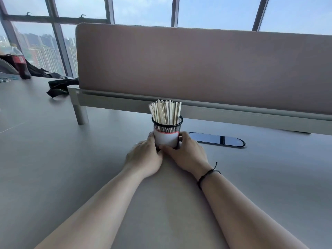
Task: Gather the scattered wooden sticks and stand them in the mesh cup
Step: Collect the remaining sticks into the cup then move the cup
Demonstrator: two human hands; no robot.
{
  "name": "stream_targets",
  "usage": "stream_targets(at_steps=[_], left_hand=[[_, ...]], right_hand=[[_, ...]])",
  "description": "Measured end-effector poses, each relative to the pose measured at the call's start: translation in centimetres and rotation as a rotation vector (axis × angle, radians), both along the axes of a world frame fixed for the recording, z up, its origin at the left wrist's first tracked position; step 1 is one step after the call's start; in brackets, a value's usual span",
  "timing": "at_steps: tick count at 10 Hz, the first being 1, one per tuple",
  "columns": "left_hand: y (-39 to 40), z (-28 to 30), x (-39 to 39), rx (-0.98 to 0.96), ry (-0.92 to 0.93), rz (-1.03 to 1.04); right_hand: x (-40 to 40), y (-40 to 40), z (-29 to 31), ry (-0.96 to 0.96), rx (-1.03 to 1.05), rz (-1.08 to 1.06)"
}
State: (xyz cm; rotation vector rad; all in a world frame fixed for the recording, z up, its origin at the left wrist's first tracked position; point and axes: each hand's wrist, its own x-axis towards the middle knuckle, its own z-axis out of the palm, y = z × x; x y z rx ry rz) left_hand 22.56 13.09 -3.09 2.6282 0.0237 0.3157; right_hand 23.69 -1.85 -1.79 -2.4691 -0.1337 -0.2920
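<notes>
On the grey desk [71,168], left hand [143,155] and right hand [186,155] clasp the cup [166,135]; sticks [165,112] seemingly all gathered, so next release gently.

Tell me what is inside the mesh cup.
A bundle of wooden sticks stands upright in the mesh cup, tops above its rim. Their lower ends are hidden by its white label and the left hand and right hand.

No readable text anywhere. Bottle [20,64] at far left has a red label, lettering too small and blurred to read. White label [166,139] with red edge on mesh cup [167,125] shows no legible print.
</notes>
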Motion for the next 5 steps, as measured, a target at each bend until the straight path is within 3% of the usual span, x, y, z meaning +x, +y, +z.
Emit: stream_targets(at_steps=[3, 5], left_hand=[[-0.2, 0.4, -0.5, 0.012, 0.031, 0.02], [-0.7, 0.7, -3.5, 0.022, 0.051, -0.023]], right_hand=[[-0.6, 0.1, 0.2, 0.02, -0.009, -0.002], [-4.5, -1.1, 0.1, 0.05, -0.15, 0.043]])
